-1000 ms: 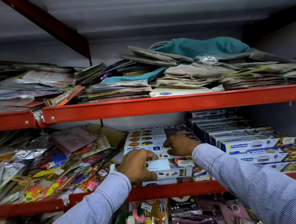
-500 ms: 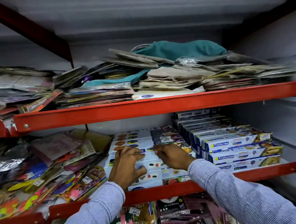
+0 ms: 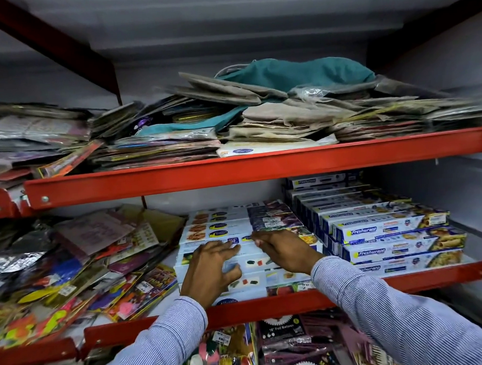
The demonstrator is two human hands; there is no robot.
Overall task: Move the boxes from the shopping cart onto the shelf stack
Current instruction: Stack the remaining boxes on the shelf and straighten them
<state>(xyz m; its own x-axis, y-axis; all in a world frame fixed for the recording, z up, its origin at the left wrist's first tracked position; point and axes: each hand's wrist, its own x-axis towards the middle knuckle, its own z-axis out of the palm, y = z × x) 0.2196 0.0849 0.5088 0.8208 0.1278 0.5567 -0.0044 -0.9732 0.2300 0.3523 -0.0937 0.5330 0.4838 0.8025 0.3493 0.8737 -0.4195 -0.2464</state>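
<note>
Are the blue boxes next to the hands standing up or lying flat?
Lying flat. The Freshwrapp boxes sit on their long sides, stacked in layers on the red shelf.

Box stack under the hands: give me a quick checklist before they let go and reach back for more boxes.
1. Both hands on the stack: ok. Left hand and right hand lie flat on the top boxes, fingers spread, gripping nothing.
2. Stack sits level on the shelf: ok, rows look flat.
3. Front box behind the red rail: ok, its edge meets the rail without overhang.
4. Clearance from the Freshwrapp boxes: cannot tell, the right sleeve hides the gap.
5. Loose packets on the left kept off the stack: ok, though they lean close.
6. Cart and remaining boxes: cannot tell, out of view.
</note>
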